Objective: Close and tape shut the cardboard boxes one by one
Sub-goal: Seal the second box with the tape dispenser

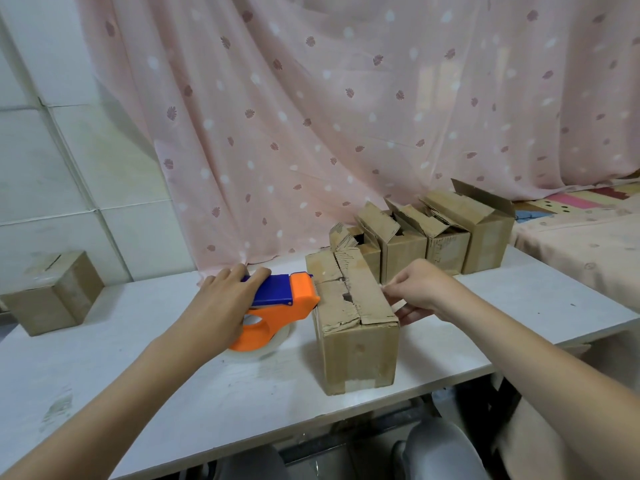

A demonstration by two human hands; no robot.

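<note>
Left hand (pixel 221 299) gripping tape dispenser (pixel 277 306) beside closed box (pixel 356 323); right hand (pixel 420 292) pinching, contents unclear, at box's right edge.

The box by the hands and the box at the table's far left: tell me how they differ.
The near box stands tall in front of the person with its top flaps folded down and no tape visible across them; the far-left box is squat and its top looks shiny with tape. A tape dispenser touches only the near box. Both are brown cardboard.
</note>
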